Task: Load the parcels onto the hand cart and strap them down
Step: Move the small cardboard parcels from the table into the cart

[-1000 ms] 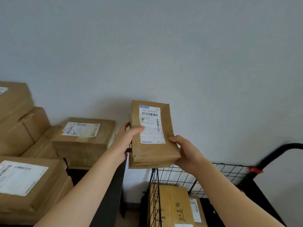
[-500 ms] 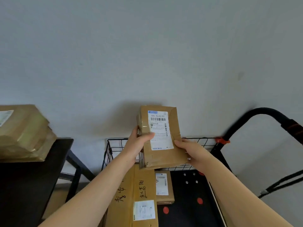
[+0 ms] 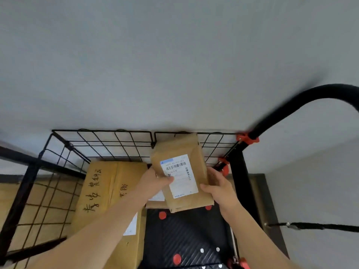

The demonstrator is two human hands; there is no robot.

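Here's the slim brown paper-wrapped parcel (image 3: 194, 152), white barcode label facing up, tilted with its far end toward 12 o'clock. It hangs in the air over the black hand cart with wire-mesh walls (image 3: 101, 131), its top corner just at the back wall's rim. The left hand (image 3: 155, 181) grips the parcel's 9 o'clock edge, thumb laid across the label. The right hand (image 3: 219, 189) clasps the 3 o'clock edge near the lower corner.

At 8 o'clock from the parcel, a long tan cardboard box with black handwriting (image 3: 101, 191) lies along the cart's left mesh side. A smaller brown package (image 3: 155, 204) peeks out just below the held one.

The open room is at 6 o'clock: the ribbed black deck with red dots (image 3: 186, 235) lies bare there. A curved black handle (image 3: 303, 105) rises at 2 o'clock, with red clips (image 3: 247, 138) at its base, and a black strap (image 3: 320, 227) stretches off at 4 o'clock.
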